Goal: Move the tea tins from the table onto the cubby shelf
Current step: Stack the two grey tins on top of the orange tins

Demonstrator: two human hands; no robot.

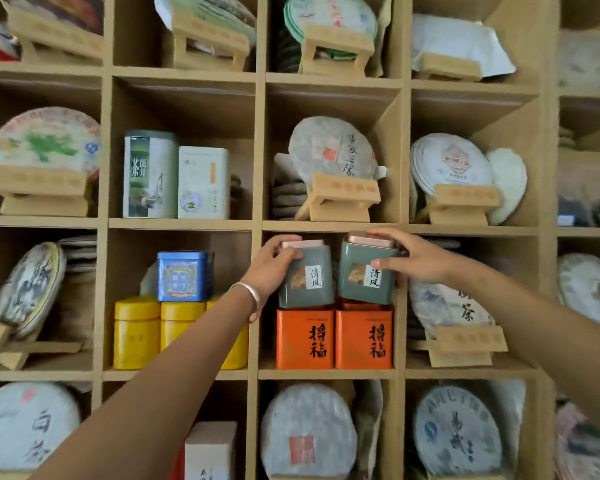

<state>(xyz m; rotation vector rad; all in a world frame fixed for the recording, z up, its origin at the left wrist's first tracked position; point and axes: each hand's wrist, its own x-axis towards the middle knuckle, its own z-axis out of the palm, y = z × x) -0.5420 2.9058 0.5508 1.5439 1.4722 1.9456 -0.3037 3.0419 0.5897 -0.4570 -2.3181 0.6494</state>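
Observation:
Two grey-green tea tins with copper lids sit side by side in one cubby of the wooden shelf (257, 225). The left tin (307, 282) rests on an orange tin (305, 337), and my left hand (271, 268) grips its upper left corner. The right tin (366, 275), slightly tilted, rests on a second orange tin (364, 336); my right hand (406, 259) holds it by the lid and right side. The table is out of view.
The cubby to the left holds three yellow tins (137, 332) with a blue tin (184, 275) on top. Above them stand a green tin (149, 174) and a white tin (203, 183). Wrapped tea cakes on wooden stands (343, 197) fill the surrounding cubbies.

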